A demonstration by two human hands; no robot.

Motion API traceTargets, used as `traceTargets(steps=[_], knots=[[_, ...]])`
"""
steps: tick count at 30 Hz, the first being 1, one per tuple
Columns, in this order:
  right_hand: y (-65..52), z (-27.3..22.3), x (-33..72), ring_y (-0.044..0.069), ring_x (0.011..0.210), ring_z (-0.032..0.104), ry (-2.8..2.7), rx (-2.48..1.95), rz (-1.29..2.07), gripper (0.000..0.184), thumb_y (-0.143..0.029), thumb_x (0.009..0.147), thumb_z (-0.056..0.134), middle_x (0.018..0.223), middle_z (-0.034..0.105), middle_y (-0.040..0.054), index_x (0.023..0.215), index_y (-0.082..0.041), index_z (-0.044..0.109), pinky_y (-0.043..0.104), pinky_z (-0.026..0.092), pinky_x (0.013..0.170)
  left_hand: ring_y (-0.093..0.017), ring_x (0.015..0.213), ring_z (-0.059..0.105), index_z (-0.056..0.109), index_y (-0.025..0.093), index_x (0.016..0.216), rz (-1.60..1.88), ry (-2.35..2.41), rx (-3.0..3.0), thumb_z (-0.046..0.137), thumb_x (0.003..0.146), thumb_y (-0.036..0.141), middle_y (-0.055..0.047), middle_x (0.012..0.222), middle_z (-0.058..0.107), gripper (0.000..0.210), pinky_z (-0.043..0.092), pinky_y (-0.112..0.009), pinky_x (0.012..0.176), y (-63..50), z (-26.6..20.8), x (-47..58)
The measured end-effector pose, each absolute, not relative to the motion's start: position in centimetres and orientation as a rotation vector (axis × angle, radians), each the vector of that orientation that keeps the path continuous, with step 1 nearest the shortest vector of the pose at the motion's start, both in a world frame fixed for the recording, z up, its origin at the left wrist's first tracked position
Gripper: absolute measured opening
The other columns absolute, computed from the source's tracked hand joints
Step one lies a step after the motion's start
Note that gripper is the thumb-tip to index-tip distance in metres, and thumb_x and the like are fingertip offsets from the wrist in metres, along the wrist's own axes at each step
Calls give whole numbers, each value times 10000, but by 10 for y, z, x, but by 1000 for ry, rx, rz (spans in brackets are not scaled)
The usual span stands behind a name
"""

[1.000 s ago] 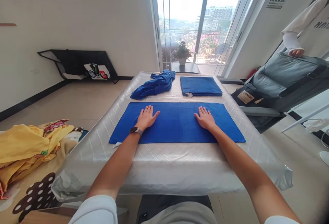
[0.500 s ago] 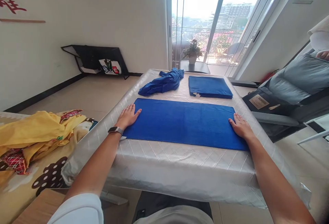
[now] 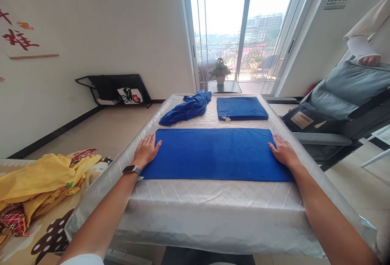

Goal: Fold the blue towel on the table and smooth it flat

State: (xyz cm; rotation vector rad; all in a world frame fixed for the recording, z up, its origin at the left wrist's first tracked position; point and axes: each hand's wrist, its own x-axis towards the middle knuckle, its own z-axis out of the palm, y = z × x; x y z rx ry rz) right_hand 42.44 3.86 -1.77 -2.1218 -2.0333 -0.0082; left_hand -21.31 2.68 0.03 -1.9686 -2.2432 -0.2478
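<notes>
A blue towel (image 3: 213,155) lies flat as a long rectangle across the near part of the table, a small white tag at its near left corner. My left hand (image 3: 147,150) rests on its left edge, fingers stretched out and thumb on the cloth. At the opposite end my right hand (image 3: 283,149) lies flat along the right edge, also with its fingers extended. Behind the towel are a crumpled blue cloth (image 3: 185,108) on the left and a neat stack of folded blue towels (image 3: 242,108) on the right, with white tags at its near edge.
A silvery quilted cover (image 3: 213,212) drapes the table. Yellow cloth (image 3: 45,177) lies on a patterned surface at left. To the right, another person's hand (image 3: 368,59) rests by a chair with a grey cushion (image 3: 341,88). A potted plant (image 3: 220,72) stands beyond the table.
The camera view has tilted up and shifted slightly right. Both hands remain at the towel's two ends, and the towel keeps its flat shape.
</notes>
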Motion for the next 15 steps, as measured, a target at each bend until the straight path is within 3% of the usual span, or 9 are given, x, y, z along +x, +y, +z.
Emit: traceTargets(steps=[4, 8, 15], knots=[[32, -4, 408, 272, 1577, 295, -2000, -1996, -136, 653, -381, 1059, 255, 1671, 386, 172, 1605, -49, 387, 474, 231, 1295, -270, 1552, 350, 405, 69, 1585, -357, -2049, -2100, 205, 1062, 494, -174, 1640, 428, 703, 267, -440, 1281, 35, 13, -175], [40, 16, 339, 259, 1586, 274, -2187, -1816, -35, 667, -404, 1066, 260, 1681, 368, 152, 1613, -42, 382, 435, 201, 1306, -233, 1550, 352, 433, 94, 1573, -293, -1788, -2518, 210, 1086, 541, -150, 1645, 429, 698, 245, -378, 1287, 66, 25, -105], [85, 26, 182, 244, 1605, 212, -2424, -1638, 238, 698, -453, 1090, 249, 1715, 279, 143, 1642, -30, 311, 386, 171, 1304, -268, 1572, 307, 386, 81, 1601, -353, -1648, -2718, 252, 1092, 446, -189, 1664, 368, 641, 232, -458, 1293, 110, -1, -8]])
